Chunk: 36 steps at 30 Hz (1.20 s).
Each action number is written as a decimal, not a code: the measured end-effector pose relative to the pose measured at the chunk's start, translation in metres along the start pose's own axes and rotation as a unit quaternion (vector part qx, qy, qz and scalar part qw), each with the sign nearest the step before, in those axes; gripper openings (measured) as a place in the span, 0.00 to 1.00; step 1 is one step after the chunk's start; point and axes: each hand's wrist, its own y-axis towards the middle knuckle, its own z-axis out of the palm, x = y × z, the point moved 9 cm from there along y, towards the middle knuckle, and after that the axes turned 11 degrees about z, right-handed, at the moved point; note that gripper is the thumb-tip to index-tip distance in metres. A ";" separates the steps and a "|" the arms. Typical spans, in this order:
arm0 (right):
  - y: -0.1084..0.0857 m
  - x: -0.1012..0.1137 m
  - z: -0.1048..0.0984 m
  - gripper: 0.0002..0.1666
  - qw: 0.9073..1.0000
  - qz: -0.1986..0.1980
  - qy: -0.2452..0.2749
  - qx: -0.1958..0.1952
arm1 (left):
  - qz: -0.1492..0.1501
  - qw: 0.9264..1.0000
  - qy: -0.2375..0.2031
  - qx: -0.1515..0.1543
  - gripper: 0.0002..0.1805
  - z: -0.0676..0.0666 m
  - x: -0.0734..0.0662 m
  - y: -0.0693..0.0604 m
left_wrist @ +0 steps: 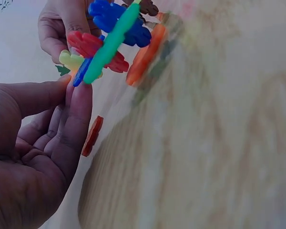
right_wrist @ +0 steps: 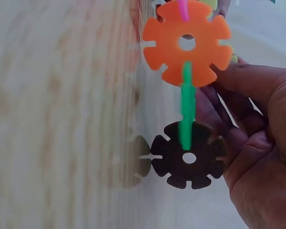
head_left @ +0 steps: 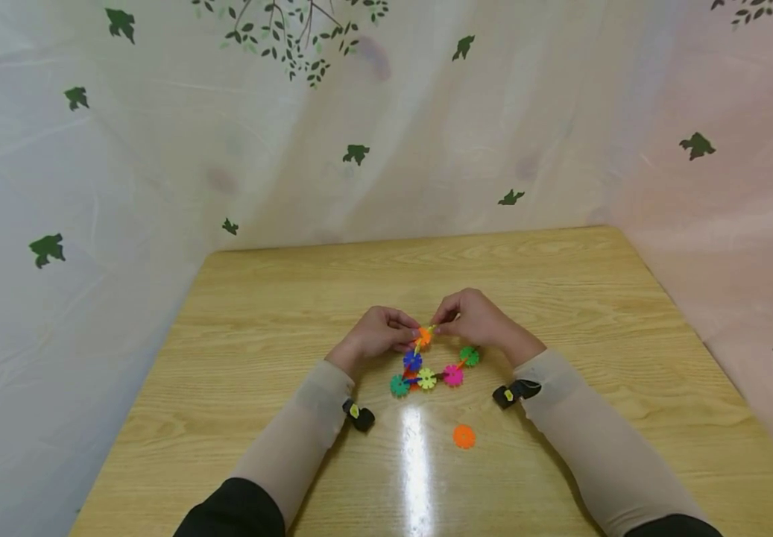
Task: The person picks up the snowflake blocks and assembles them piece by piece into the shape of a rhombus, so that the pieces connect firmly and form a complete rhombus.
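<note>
In the head view, a chain (head_left: 413,362) of notched plastic discs is between two hands over the table (head_left: 279,298). At the chain's far end the left hand (head_left: 379,331) pinches an orange disc (head_left: 424,337); the right hand (head_left: 483,321) pinches the chain just beside it. A loose orange disc (head_left: 464,436) lies on the chain's near side, apart from it.

In the left wrist view, the chain's green disc (left_wrist: 113,44) crosses a blue one above the left fingertips.

In the right wrist view, the chain's dark disc (right_wrist: 188,174) hangs from an edge-on green one, beside the right palm.
</note>
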 end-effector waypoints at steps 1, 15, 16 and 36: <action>0.000 0.001 0.000 0.02 1.000 -0.004 -0.003 -0.004 | 0.001 1.000 -0.001 -0.002 0.11 0.000 0.000 0.000; -0.005 0.014 0.002 0.09 0.998 -0.030 -0.060 -0.019 | 0.009 1.000 -0.004 -0.018 0.08 0.004 -0.001 0.002; -0.004 0.012 0.002 0.09 0.998 -0.022 -0.060 -0.012 | 0.013 1.000 0.006 -0.016 0.08 0.004 -0.002 0.002; -0.004 -0.014 0.004 0.08 0.993 0.042 -0.079 0.076 | 0.080 0.913 0.397 0.042 0.14 -0.017 -0.030 -0.003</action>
